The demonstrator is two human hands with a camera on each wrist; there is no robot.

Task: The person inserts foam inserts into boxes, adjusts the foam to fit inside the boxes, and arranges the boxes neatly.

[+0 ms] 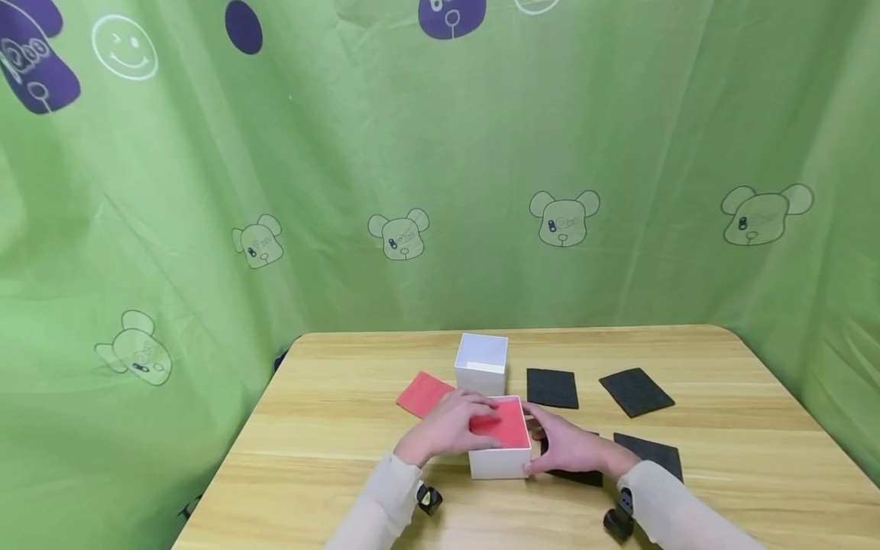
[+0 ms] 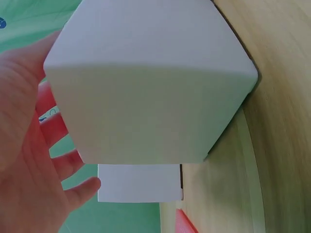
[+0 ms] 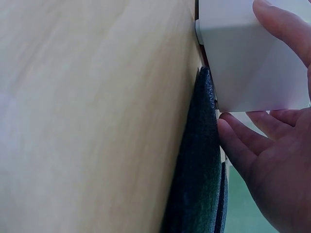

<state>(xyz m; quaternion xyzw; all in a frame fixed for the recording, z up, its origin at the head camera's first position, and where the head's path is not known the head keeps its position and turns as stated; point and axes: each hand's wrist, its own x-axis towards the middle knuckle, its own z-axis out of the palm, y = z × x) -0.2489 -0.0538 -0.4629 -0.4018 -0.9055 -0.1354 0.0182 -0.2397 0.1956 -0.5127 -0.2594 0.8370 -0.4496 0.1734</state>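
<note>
A white square box (image 1: 500,464) stands on the table in front of the person, with a red sheet (image 1: 512,422) lying inside near its rim. From the left, my left hand (image 1: 454,425) reaches over the rim, its fingers spread and touching the red sheet. The left wrist view shows those fingers (image 2: 68,165) extended beyond the box's edge. My right hand (image 1: 567,444) holds the box at its right side, thumb at the near corner and fingers at the far one. In the right wrist view the thumb (image 3: 284,24) lies along the white wall.
Behind stands another white box (image 1: 480,380), open at the top. A second red sheet (image 1: 422,393) lies left of it. Several black squares lie to the right: one (image 1: 553,388) near the rear box, one (image 1: 635,392) farther right, others partly under the right arm. A green curtain (image 1: 481,290) hangs behind the table.
</note>
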